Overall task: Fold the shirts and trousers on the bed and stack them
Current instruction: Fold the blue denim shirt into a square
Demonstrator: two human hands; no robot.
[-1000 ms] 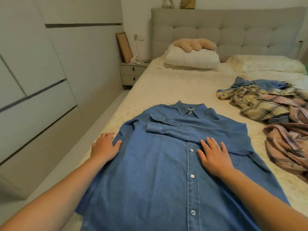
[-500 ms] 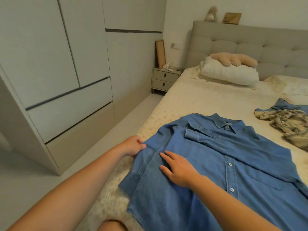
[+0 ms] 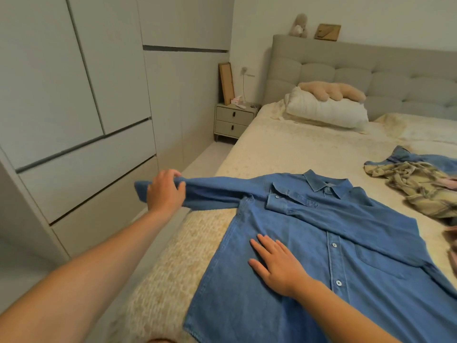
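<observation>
A blue denim shirt (image 3: 346, 256) lies buttoned and face up on the bed (image 3: 284, 154), collar toward the headboard. One sleeve is folded across its chest. My left hand (image 3: 164, 191) grips the other sleeve (image 3: 217, 191) near the cuff and holds it stretched out past the bed's left edge, above the floor. My right hand (image 3: 277, 266) lies flat, fingers spread, on the shirt's left front panel. A pile of unfolded clothes (image 3: 415, 184), plaid and blue, sits at the right.
White wardrobe doors (image 3: 74, 107) line the left wall across a narrow floor strip. A nightstand (image 3: 233, 122) stands by the headboard (image 3: 371, 78). A white pillow (image 3: 326, 110) with a beige plush toy on it lies at the bed's head.
My left hand has taken the sleeve from the shirt's side and pulled it straight out to the left. My right hand stays pressed on the shirt's front. The view has swung left.
</observation>
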